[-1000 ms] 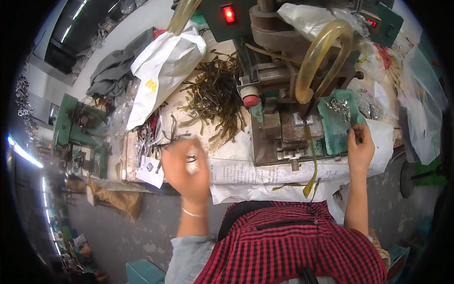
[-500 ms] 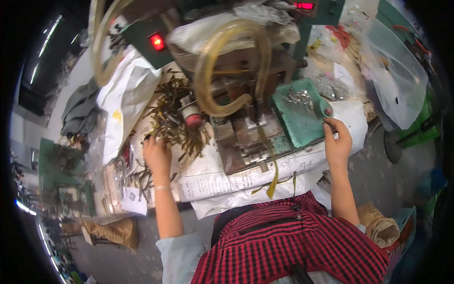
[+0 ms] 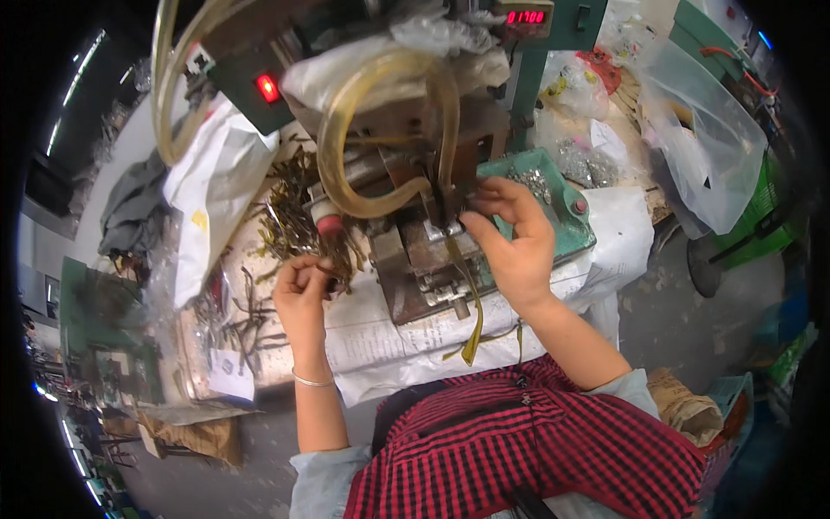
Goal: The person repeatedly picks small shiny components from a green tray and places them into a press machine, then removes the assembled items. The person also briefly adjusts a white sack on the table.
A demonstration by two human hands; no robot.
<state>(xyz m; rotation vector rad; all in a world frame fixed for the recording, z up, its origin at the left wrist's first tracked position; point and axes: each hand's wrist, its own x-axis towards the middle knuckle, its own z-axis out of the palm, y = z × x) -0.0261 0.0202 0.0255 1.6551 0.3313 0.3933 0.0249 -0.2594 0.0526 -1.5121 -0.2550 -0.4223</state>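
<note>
At the press, my right hand (image 3: 523, 246) has its thumb and fingertips drawn together beside the small metal die (image 3: 441, 230); whatever they pinch is too small to make out. An olive-green strip (image 3: 472, 333) hangs from the die over the front of the press base (image 3: 399, 298). My left hand (image 3: 301, 298) is closed, with a dark end of a strip showing at its fingertips. Just beyond it lies a tangled pile of olive strips (image 3: 290, 203). A green tray (image 3: 571, 232) with small shiny metal pieces (image 3: 529, 183) stands to the right, partly behind my right hand.
A thick yellowish hose (image 3: 333, 138) loops in front of the press. The machine's red-lit switch (image 3: 267, 87) glows at upper left. Printed paper sheets (image 3: 372, 342) cover the table's front edge. Clear plastic bags (image 3: 718, 147) hang at the right; a white sack (image 3: 212, 195) lies left.
My right hand has moved left from the tray's corner to the die. My left hand has shifted right to the near end of the strip pile. The view has turned slightly.
</note>
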